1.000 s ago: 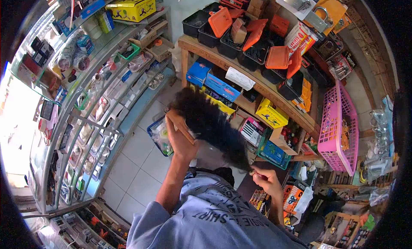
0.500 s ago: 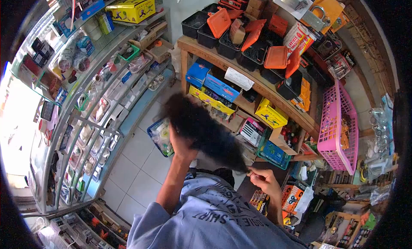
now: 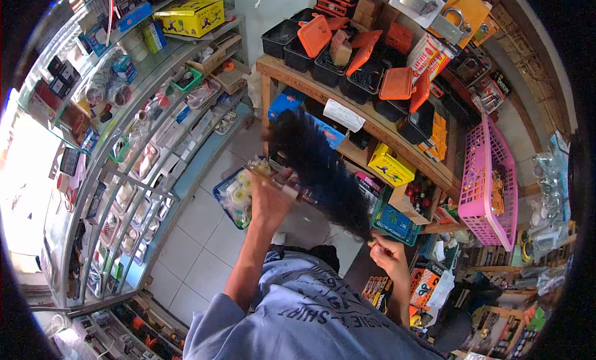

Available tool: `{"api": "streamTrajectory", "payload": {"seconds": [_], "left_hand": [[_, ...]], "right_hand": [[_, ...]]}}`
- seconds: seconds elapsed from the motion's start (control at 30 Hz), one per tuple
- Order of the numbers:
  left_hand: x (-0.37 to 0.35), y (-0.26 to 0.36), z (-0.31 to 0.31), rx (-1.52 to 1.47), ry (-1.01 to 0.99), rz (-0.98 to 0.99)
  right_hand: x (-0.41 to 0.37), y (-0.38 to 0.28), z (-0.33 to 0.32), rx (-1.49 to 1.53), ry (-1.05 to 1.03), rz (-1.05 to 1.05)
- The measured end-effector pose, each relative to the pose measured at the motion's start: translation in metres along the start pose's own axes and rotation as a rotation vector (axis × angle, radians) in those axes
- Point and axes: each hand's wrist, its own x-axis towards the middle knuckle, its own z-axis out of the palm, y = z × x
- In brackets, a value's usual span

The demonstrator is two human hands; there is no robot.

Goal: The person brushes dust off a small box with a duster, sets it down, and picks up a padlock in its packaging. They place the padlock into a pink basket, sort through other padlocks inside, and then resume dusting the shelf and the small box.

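Note:
A dark, bushy feather duster (image 3: 323, 170), smeared by motion, slants across the middle in front of the shelf. My right hand (image 3: 388, 254) is closed at its lower right end, with thumb and fingers pinched together there. My left hand (image 3: 271, 201) is closed beside the duster's left edge. A thin pale stick (image 3: 287, 190) seems to cross its fingers; blur hides whether it belongs to the duster. Beyond my left hand, a blue basket (image 3: 218, 193) of plastic-wrapped goods stands on the tiled floor.
A wooden shelf (image 3: 360, 114) ahead carries black bins with orange lids (image 3: 397, 83) and a yellow box (image 3: 392, 164). The pink basket (image 3: 487, 192) is at right. Along the left curves a glass display rack (image 3: 118, 173) with small goods.
The feather duster has shifted right and a little away from my left hand. My right hand has moved slightly right with its end. A pale stick now shows at my left fingers.

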Motion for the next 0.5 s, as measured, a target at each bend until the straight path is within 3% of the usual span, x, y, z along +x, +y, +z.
{"api": "streamTrajectory", "payload": {"seconds": [0.03,0.17,0.27,0.3,0.33,0.4,0.43,0.47,0.5], "left_hand": [[-0.005,-0.008,-0.004,0.133,0.398,-0.006],[-0.003,-0.014,-0.014,0.207,0.628,0.008],[-0.007,-0.007,-0.015,0.133,0.556,-0.018],[-0.003,0.000,0.002,0.010,0.403,-0.058],[-0.004,-0.004,0.023,0.102,0.646,-0.040],[0.000,-0.015,0.018,0.005,0.409,0.147],[0.000,-0.010,-0.022,0.921,0.223,0.059],[-0.001,-0.014,-0.017,0.299,0.242,0.068],[0.000,-0.012,-0.002,0.177,0.199,0.114]], "right_hand": [[-0.001,-0.002,-0.002,0.018,-0.016,-0.028],[-0.006,-0.006,-0.005,0.089,-0.038,-0.051],[-0.011,-0.006,-0.005,0.052,-0.061,0.006],[-0.012,-0.003,-0.004,0.052,-0.063,0.005],[-0.015,0.004,0.001,0.011,-0.102,-0.003],[-0.016,0.014,0.011,-0.039,-0.194,0.036],[-0.015,0.010,0.020,-0.118,-0.174,0.033],[-0.014,0.006,0.028,-0.195,-0.154,0.028],[-0.013,0.011,0.034,-0.193,-0.152,0.028]]}}
